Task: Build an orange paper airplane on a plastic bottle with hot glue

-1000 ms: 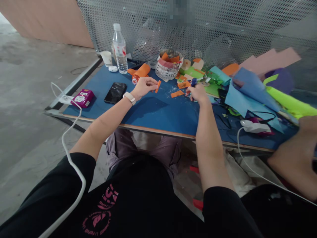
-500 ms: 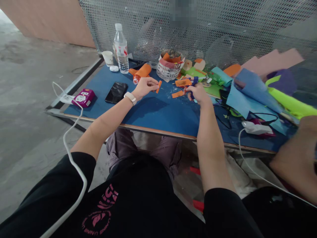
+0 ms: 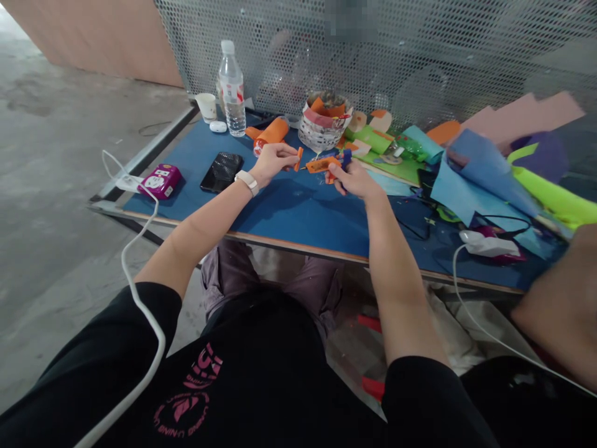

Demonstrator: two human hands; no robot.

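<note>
Head view: the left hand (image 3: 274,163) pinches a narrow orange strip (image 3: 299,159) between thumb and fingers, the gap closed to the strip's thickness; the right hand (image 3: 358,179) has its fingers curled around what appears to be an orange-and-blue glue gun (image 3: 319,165). Trigger pressure cannot be determined. The strip stands nearly upright at the left fingertips; the gun's thin nozzle extends from the right fingers to just beside it, and contact cannot be confirmed. Caution: because the strip is short, a slight slip of the right wrist could carry the nozzle onto the left fingertips, with a burn likely if hot. Held in mid-air without backing, the strip could bend or twist under nozzle pressure. Excess glue could drip onto the blue counter (image 3: 298,218) below the fingers. Materials: the strip is flat and straight-edged, probably foam or felt; the gun housing looks like rigid plastic with dark lettering. Beyond the left fingers lies an orange cylinder (image 3: 273,132); beyond the space between both hands stands a round container (image 3: 321,132) with a crinkled, whitish wall.
</note>
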